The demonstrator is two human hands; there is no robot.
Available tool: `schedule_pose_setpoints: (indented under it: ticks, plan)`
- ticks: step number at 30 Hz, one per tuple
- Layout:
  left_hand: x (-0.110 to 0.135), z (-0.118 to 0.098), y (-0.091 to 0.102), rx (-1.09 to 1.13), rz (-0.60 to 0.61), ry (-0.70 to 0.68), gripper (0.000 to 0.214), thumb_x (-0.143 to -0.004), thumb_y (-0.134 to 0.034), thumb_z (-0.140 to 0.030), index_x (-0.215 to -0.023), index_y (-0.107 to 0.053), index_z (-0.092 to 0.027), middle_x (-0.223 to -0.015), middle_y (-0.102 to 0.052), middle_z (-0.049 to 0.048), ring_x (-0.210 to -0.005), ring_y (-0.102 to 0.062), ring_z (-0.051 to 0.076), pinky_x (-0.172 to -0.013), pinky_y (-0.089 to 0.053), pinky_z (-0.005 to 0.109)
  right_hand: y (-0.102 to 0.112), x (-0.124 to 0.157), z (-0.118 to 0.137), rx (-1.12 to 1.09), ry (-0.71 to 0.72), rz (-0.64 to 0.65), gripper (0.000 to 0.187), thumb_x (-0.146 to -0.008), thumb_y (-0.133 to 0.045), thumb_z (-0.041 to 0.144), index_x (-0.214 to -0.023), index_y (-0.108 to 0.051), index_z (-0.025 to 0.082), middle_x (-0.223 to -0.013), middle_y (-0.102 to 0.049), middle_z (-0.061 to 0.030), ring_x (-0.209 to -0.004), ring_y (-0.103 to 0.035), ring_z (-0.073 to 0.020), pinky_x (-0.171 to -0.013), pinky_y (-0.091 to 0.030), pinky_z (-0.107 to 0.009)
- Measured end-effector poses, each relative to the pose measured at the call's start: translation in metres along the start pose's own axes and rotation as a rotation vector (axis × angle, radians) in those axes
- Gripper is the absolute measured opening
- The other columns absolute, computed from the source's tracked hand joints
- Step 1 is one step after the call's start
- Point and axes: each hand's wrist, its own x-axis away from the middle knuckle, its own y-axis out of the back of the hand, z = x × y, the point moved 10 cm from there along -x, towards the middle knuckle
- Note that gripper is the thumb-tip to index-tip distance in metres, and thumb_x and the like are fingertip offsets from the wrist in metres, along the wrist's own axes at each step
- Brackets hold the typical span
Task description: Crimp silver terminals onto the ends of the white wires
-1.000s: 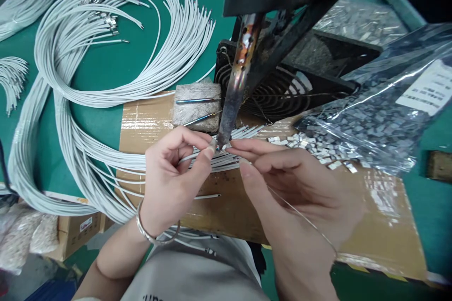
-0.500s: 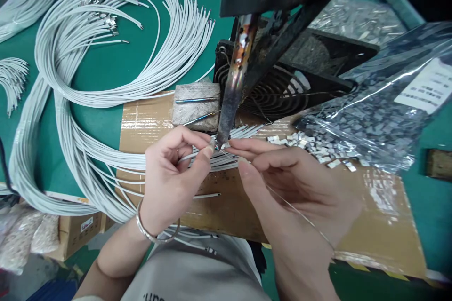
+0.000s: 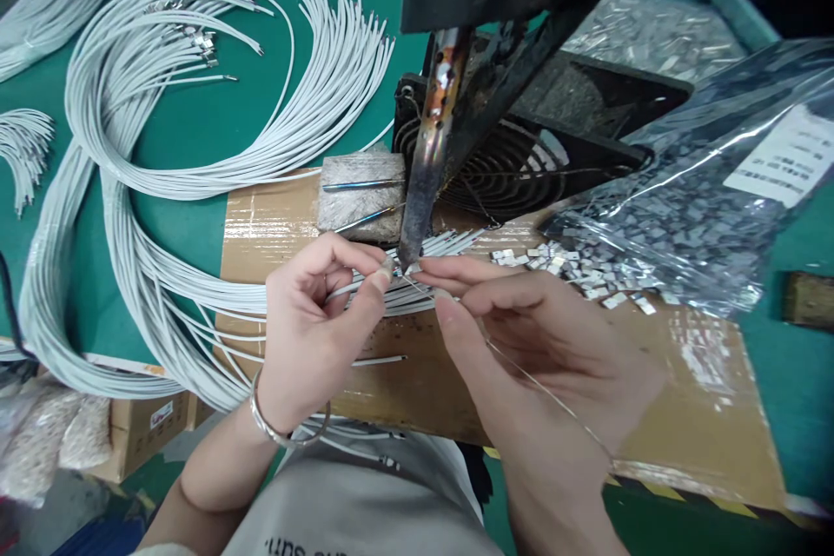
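My left hand (image 3: 319, 326) pinches the end of a white wire (image 3: 355, 285) between thumb and forefinger, right under the tip of a fixed soldering iron (image 3: 426, 161). My right hand (image 3: 540, 339) pinches a thin solder wire (image 3: 547, 391) and holds its end against the same tip. A small metal terminal (image 3: 409, 268) sits at the iron's tip, between the fingertips of both hands. Both hands hover over a taped cardboard sheet (image 3: 691, 400).
Bundles of white wires (image 3: 195, 104) curve over the green table at left. A black fan (image 3: 521, 165) stands behind the iron. A plastic bag of metal terminals (image 3: 691, 226) spills several onto the cardboard. A grey block with tweezers (image 3: 358, 195) lies beside the iron.
Both hands and the iron's tip have shifted slightly up and left in the picture. Grips are unchanged.
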Motion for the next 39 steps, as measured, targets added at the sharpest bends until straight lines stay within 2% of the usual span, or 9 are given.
schedule_pose_setpoints:
  ticks: [21, 39]
  plan:
    - [-0.0001, -0.0003, -0.0025, -0.014, 0.007, -0.006, 0.015, -0.082, -0.078, -0.009, -0.074, -0.072, -0.019, -0.088, -0.078, 0.0042, -0.066, -0.060, 0.012, -0.048, -0.033, 0.024, -0.0010, -0.0006, -0.0004, -0.005, 0.016, 0.010, 0.021, -0.090, -0.075, 0.004, -0.084, -0.070, 0.023, -0.104, -0.083, -0.0017, -0.100, -0.081, -0.0181, -0.089, -0.068, -0.028]
    - [-0.0006, -0.0017, -0.0038, 0.003, 0.039, -0.036, 0.015, -0.083, -0.077, -0.010, -0.073, -0.071, -0.019, -0.085, -0.077, 0.0017, -0.063, -0.057, 0.009, -0.047, -0.032, 0.021, -0.0003, -0.0018, 0.0005, 0.014, 0.044, 0.016, 0.020, -0.090, -0.075, 0.004, -0.085, -0.070, 0.023, -0.102, -0.083, 0.0014, -0.100, -0.080, -0.0120, -0.091, -0.064, -0.019]
